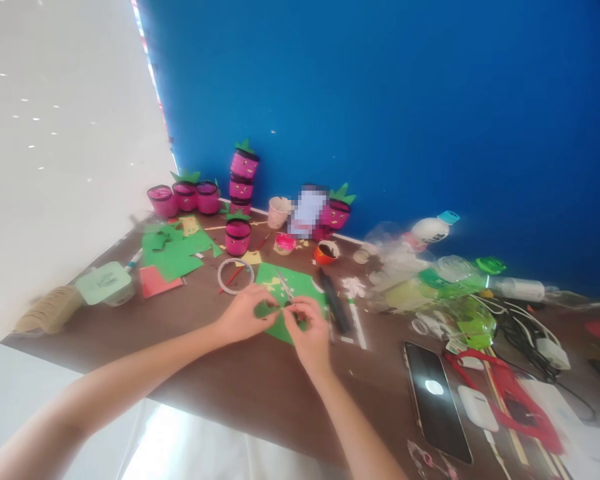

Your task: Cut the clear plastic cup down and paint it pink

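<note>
Free brown tabletop between forearms, toward near edge. More room left of left hand, up to pale green box. Ahead crowded: scissors on green sheet just beyond hands, pale ring near left hand, pink cup behind ring; blue wall stops far side. Right of right hand: black bar, white strip beside it. Bare lane past strip, ending at phone; bottle heap blocks far right.
</note>
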The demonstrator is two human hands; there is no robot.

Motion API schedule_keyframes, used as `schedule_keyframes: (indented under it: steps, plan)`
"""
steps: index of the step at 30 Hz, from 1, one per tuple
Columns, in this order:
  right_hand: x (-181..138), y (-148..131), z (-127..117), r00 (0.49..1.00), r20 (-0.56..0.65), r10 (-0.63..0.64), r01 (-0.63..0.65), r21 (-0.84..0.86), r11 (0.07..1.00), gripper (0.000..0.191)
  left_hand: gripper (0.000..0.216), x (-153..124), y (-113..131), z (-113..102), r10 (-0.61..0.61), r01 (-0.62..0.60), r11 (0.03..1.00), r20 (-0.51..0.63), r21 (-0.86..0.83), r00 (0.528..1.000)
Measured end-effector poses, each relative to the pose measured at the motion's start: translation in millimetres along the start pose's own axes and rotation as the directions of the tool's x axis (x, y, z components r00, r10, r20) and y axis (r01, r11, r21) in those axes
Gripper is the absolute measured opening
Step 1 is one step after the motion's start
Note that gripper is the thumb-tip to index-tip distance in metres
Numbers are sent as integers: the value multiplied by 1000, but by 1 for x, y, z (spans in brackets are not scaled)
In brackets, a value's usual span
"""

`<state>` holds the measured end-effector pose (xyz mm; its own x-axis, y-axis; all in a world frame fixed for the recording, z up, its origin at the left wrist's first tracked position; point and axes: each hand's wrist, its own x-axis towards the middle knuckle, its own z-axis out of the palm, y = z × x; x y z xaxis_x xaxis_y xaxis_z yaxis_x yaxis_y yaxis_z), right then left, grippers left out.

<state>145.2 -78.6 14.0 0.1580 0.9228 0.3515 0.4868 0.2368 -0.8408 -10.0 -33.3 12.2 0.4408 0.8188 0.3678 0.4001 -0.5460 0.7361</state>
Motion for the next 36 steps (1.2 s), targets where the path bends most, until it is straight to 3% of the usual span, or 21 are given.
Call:
schedule_keyframes:
  steps: [5, 18, 23, 27, 29, 31, 33, 36]
  plan:
    - [0, -1, 1, 997, 37, 64, -66, 54, 996, 7, 3, 0, -1, 3, -72, 74, 989, 21, -127, 997]
    - [-1, -1, 2, 998, 32, 53, -55, 42, 998, 7, 2, 0, -2, 3, -59, 59, 989, -2, -133, 998]
    - [2, 4, 3, 993, 28, 117, -119, 118, 986, 11, 5, 1, -1, 0, -72, 65, 987, -43, -145, 996]
    - [14, 4, 13, 982, 48, 182, -188, 244, 951, 16, 7, 7, -8, -18, -19, 0, 997, -235, -80, 972]
    - [26, 2, 24, 978, 92, 188, -205, 260, 943, 17, 10, 12, -19, -31, 3, -4, 1000, -401, -3, 916]
    - [43, 0, 41, 978, 105, 182, -203, 258, 944, 17, 17, 17, -35, -45, -14, 48, 998, -558, 46, 830]
    - [61, 0, 61, 978, 86, 192, -209, 293, 933, 19, 30, 23, -54, -56, -42, 121, 989, -632, 82, 774]
    - [88, 5, 93, 982, 33, 188, -186, 368, 911, 16, 53, 29, -80, -65, -54, 146, 984, -601, 104, 797]
